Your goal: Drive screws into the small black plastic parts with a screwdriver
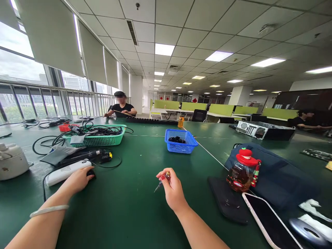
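My left hand is at the left, its fingers closed over a small black object whose kind I cannot make out. Right beside that hand lies a white power strip. My right hand, near the middle of the table, is closed round a small screwdriver. The screwdriver's thin tip points down and to the left, above the green tabletop. Beyond the right hand stands a blue plastic basket with small black parts in it.
A green basket of cables stands at the left, near a white pot-like container. On the right are a red-lidded bottle, a black pouch, a phone, a dark bag and a metal computer case. A person sits opposite.
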`<state>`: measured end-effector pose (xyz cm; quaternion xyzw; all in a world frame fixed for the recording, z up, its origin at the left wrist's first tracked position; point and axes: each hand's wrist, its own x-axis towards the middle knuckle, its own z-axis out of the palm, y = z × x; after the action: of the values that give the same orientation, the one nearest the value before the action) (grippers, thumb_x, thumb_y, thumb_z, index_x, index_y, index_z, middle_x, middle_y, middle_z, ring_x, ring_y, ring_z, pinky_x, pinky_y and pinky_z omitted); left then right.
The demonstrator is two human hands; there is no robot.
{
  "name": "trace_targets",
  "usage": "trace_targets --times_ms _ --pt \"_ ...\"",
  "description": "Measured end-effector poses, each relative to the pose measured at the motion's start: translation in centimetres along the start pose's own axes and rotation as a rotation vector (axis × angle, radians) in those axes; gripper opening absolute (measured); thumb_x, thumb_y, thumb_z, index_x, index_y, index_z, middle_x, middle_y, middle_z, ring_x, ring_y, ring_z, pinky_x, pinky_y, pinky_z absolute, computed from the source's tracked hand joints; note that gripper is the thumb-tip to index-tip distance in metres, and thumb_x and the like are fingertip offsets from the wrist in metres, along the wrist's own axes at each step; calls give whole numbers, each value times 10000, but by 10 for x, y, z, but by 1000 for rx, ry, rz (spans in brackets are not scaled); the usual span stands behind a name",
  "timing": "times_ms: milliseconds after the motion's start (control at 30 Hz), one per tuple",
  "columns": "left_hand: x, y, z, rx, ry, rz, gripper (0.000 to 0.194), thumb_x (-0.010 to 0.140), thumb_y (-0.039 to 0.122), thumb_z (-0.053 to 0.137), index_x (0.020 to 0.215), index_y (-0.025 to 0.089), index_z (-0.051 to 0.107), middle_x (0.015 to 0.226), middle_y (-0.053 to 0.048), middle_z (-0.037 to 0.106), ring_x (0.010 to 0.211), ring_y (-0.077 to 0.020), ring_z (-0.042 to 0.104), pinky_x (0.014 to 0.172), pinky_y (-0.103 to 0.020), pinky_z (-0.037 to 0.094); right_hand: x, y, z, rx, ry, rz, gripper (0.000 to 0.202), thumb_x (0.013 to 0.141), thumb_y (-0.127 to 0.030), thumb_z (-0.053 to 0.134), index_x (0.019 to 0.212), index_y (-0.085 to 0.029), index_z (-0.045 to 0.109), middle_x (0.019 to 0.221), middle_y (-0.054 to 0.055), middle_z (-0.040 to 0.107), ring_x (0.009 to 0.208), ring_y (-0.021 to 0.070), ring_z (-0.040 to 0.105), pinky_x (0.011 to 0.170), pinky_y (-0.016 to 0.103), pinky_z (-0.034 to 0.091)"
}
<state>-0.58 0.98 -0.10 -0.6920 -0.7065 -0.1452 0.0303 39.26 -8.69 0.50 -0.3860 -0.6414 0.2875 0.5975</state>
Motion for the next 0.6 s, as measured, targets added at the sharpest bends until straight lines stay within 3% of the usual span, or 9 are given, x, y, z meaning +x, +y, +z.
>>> trace_targets --times_ms 133,233,300,467,600 --pt "-8 22 -19 103 -73 -49 515 796 297 462 1243 66 575 1199 -192 639 1119 -340 587 949 -403 441 0 -6 0 -30 -10 7 166 931 -364 448 850 -225 490 832 34 661 749 165 609 685 271 477" --pt "-21 66 -37 78 -28 -36 526 849 386 430 1268 96 560 1145 -180 664 1070 -329 609 928 -412 444 1 -9 0 -86 -18 3 169 926 -348 450 827 -222 502 786 28 657 715 165 601 672 271 471" --pt "-31 107 -43 1 1 60 505 845 421 461 1241 134 587 1192 -149 648 1082 -297 603 944 -378 435 2 -9 0 -130 -14 -4 167 918 -341 461 817 -219 514 786 31 655 712 167 599 665 269 468" --pt "-58 206 -27 -231 -144 289 320 762 386 610 1036 238 686 1052 -51 699 957 -226 635 849 -290 462 4 -5 -7 -175 26 -4 180 905 -377 476 821 -222 511 737 15 640 636 157 584 604 251 452" --pt "-70 245 -4 -278 -200 350 319 697 375 692 968 209 674 985 -69 688 926 -253 626 802 -320 458 6 -4 -17 -169 176 -41 194 917 -407 462 868 -221 493 749 24 640 663 164 599 618 260 466"
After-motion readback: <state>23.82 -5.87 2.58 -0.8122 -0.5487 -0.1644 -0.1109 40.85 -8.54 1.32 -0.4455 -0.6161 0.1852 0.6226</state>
